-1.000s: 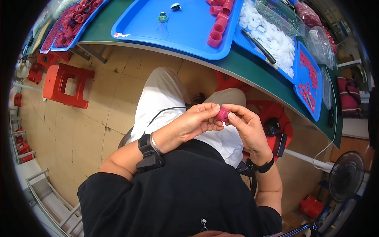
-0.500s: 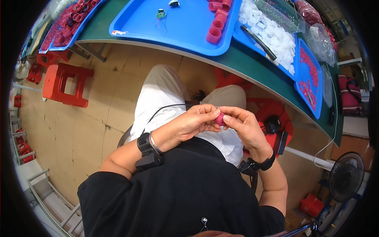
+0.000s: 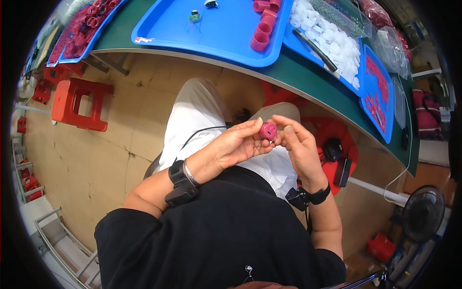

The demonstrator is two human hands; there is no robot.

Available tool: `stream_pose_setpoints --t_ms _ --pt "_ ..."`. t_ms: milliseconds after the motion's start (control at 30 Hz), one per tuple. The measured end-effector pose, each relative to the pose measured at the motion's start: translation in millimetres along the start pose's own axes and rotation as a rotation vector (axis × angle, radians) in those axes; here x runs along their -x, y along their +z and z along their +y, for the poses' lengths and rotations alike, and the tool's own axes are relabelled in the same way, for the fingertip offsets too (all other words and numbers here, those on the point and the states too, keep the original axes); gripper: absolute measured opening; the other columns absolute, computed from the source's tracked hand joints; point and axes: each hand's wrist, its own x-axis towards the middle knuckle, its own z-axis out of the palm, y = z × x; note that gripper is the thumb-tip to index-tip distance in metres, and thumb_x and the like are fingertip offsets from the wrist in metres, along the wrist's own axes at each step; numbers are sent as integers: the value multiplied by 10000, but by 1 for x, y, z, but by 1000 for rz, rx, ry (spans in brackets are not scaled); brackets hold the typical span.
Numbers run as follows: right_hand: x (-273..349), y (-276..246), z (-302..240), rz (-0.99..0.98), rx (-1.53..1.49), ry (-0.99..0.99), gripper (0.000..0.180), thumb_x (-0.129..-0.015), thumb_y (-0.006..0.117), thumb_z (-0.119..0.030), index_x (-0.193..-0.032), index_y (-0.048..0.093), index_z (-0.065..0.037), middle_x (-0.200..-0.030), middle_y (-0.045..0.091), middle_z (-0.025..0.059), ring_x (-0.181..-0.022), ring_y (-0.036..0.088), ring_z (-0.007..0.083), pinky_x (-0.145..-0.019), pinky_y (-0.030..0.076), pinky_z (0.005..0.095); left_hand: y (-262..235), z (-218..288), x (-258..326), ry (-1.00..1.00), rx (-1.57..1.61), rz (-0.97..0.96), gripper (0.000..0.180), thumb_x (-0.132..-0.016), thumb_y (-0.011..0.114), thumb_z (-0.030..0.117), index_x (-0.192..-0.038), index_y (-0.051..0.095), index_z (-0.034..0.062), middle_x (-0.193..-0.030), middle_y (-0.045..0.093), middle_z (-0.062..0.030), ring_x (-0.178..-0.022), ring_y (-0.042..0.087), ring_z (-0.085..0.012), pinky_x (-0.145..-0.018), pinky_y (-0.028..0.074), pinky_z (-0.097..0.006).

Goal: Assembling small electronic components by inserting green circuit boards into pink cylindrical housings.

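My left hand (image 3: 240, 142) holds a small pink cylindrical cap (image 3: 267, 130) between thumb and fingers, above my lap. My right hand (image 3: 299, 144) is right beside it, its fingertips touching the cap's right side. Thin wires seem to hang under the cap, too small to tell. Both wrists carry black bands. On the blue tray (image 3: 226, 38) ahead lie three more pink cylinders (image 3: 262, 36) and a small green circuit part with wires (image 3: 194, 17).
A green table edge (image 3: 308, 82) curves across the top. It bears a tray of white round pieces (image 3: 327, 36) with a black pen-like tool (image 3: 315, 48), a tray of red parts (image 3: 378, 89) and red parts at far left (image 3: 79, 31). A red stool (image 3: 79, 103) stands left, a fan (image 3: 423, 212) right.
The pink cap has stayed between both hands above my lap; my fingers have shifted slightly around it, and my right fingers have opened out a little.
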Motion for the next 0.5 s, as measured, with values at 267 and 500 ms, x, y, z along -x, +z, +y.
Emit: stream_pose_setpoints --t_ms 267,500 --pt "7 2 1 141 642 -260 128 -882 664 -95 -904 661 32 -762 599 -11 -647 499 54 -604 422 209 -3 -6 1 183 -205 64 185 -969 560 236 -991 586 55 -994 633 -57 -912 612 -138 -883 502 -318" --pt "2 1 0 74 259 93 107 -907 615 -65 -911 644 38 -788 599 10 -664 529 50 -604 432 188 2 -10 5 506 -707 70 70 -937 589 90 -941 598 21 -1037 594 -57 -949 569 -116 -838 459 -266"
